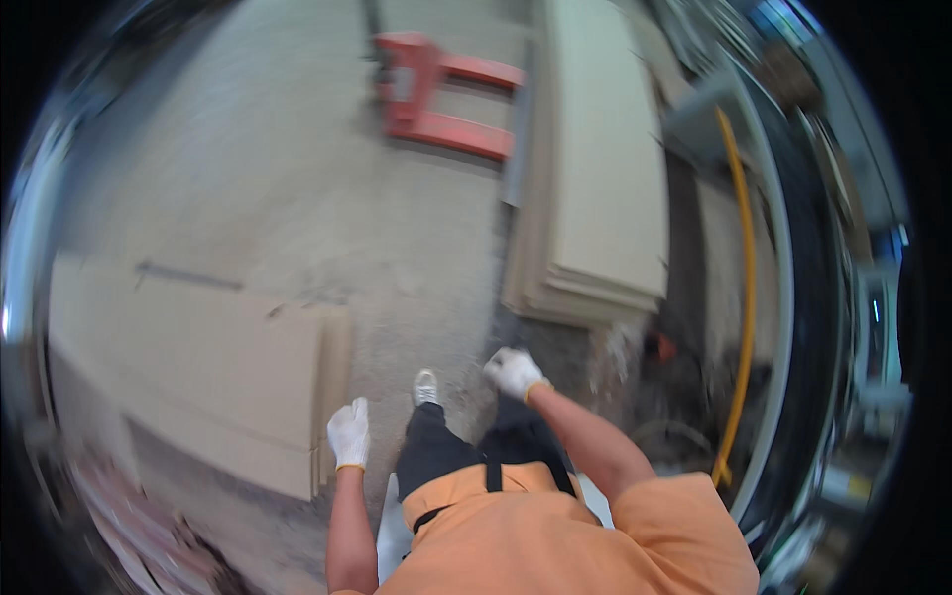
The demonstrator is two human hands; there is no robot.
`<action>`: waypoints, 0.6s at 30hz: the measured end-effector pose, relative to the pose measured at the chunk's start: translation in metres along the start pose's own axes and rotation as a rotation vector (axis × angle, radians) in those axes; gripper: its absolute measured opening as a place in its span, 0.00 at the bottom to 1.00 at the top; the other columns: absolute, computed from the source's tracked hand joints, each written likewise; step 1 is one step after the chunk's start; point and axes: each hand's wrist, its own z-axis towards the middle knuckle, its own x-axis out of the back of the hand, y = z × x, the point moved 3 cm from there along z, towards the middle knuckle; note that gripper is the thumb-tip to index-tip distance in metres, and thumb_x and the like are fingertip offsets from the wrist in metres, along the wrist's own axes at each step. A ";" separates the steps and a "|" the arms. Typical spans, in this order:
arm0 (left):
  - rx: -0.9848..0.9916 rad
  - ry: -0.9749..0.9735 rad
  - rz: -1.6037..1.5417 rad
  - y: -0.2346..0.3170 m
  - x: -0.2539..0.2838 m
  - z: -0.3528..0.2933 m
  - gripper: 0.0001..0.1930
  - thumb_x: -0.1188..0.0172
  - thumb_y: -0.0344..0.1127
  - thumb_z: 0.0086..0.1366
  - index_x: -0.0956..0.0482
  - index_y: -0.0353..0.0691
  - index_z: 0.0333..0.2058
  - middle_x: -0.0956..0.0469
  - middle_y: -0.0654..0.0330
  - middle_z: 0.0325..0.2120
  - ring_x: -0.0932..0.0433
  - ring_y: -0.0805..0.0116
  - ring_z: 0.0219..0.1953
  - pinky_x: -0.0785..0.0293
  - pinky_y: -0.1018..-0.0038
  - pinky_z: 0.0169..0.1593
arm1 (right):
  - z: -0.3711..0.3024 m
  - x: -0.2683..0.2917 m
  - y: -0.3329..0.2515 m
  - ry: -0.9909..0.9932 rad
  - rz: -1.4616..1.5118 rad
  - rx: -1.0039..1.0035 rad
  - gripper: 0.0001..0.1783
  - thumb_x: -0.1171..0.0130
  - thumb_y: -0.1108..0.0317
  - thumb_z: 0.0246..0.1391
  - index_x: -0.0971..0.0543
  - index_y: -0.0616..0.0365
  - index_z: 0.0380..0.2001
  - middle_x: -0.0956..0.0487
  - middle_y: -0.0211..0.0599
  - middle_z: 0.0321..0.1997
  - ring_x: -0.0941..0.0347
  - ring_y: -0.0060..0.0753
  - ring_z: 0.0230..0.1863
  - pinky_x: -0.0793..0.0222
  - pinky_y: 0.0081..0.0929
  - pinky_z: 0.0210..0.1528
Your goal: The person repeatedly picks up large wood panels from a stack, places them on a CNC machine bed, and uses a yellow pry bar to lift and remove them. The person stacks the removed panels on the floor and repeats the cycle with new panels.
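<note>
My left hand (348, 433), in a white knitted glove, hangs beside the right end of a stack of tan boards (208, 367). Its fingers are curled in, and nothing shows in them. A gap seems to lie between glove and boards. The right hand (514, 373), gloved the same way, is held in front of my right leg with its fingers closed and no object visible in it. Just beyond it is the near end of a taller stack of long pale boards (607, 159). Motion blurs the finger detail.
A red pallet jack (426, 124) stands ahead, its forks reaching toward the pale boards. At right a yellow hose-like line (746, 288) runs along a pale metal frame (778, 238). Reddish wrapped material (139, 516) lies at lower left. My light shoe (425, 385) is on the concrete floor.
</note>
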 end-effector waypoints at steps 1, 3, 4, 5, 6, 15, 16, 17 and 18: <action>-0.100 -0.148 -0.003 0.040 -0.032 0.002 0.32 0.47 0.58 0.77 0.14 0.32 0.29 0.16 0.35 0.33 0.16 0.33 0.39 0.25 0.42 0.45 | -0.007 0.026 0.057 0.144 0.039 -0.096 0.21 0.38 0.55 0.60 0.11 0.62 0.44 0.11 0.58 0.47 0.14 0.59 0.52 0.21 0.45 0.59; -0.245 -0.366 0.018 0.117 -0.100 0.010 0.33 0.47 0.59 0.77 0.13 0.31 0.28 0.16 0.35 0.32 0.16 0.33 0.38 0.25 0.43 0.45 | -0.028 0.067 0.182 0.183 0.222 -0.499 0.19 0.35 0.55 0.59 0.11 0.60 0.42 0.10 0.55 0.42 0.13 0.57 0.42 0.19 0.47 0.51; -0.303 -0.423 0.031 0.152 -0.120 0.040 0.34 0.47 0.60 0.77 0.14 0.31 0.27 0.17 0.36 0.29 0.16 0.35 0.37 0.25 0.44 0.44 | -0.033 0.088 0.222 0.244 0.323 -0.582 0.21 0.35 0.53 0.59 0.11 0.60 0.44 0.11 0.55 0.43 0.12 0.56 0.43 0.19 0.47 0.51; -0.307 -0.480 0.056 0.186 -0.152 0.054 0.35 0.46 0.61 0.77 0.14 0.31 0.27 0.17 0.37 0.27 0.16 0.37 0.35 0.25 0.45 0.43 | -0.038 0.106 0.270 0.308 0.337 -0.657 0.22 0.34 0.51 0.60 0.12 0.60 0.45 0.11 0.55 0.43 0.12 0.56 0.44 0.18 0.46 0.52; -0.294 -0.540 0.107 0.220 -0.184 0.064 0.36 0.45 0.62 0.76 0.15 0.31 0.26 0.18 0.38 0.24 0.15 0.38 0.33 0.26 0.47 0.42 | -0.043 0.128 0.313 0.386 0.269 -0.701 0.24 0.33 0.49 0.60 0.12 0.60 0.46 0.11 0.56 0.44 0.12 0.55 0.45 0.18 0.45 0.52; -0.631 -0.357 0.273 0.486 -0.455 0.163 0.36 0.47 0.66 0.77 0.12 0.30 0.38 0.14 0.35 0.36 0.16 0.33 0.39 0.23 0.47 0.45 | 0.114 0.297 0.562 0.866 0.028 -0.671 0.45 0.31 0.43 0.61 0.31 0.61 0.72 0.27 0.61 0.72 0.29 0.64 0.71 0.31 0.50 0.73; -0.514 -0.397 0.233 0.497 -0.482 0.174 0.38 0.47 0.67 0.77 0.12 0.29 0.38 0.14 0.34 0.36 0.16 0.32 0.39 0.23 0.47 0.45 | 0.131 0.299 0.566 0.895 0.039 -0.627 0.45 0.30 0.44 0.61 0.32 0.60 0.72 0.28 0.61 0.72 0.30 0.64 0.71 0.31 0.50 0.73; -0.395 -0.423 0.186 0.505 -0.504 0.183 0.40 0.48 0.68 0.77 0.13 0.28 0.38 0.14 0.33 0.37 0.16 0.31 0.40 0.24 0.47 0.46 | 0.143 0.298 0.566 0.952 0.042 -0.653 0.45 0.29 0.45 0.60 0.32 0.60 0.72 0.28 0.60 0.72 0.31 0.65 0.71 0.32 0.51 0.74; -0.310 -0.415 0.107 0.508 -0.513 0.192 0.41 0.49 0.69 0.77 0.13 0.27 0.37 0.14 0.33 0.37 0.17 0.31 0.41 0.24 0.46 0.46 | 0.148 0.293 0.557 1.020 0.052 -0.654 0.46 0.28 0.46 0.60 0.32 0.60 0.72 0.29 0.60 0.72 0.32 0.65 0.72 0.34 0.52 0.74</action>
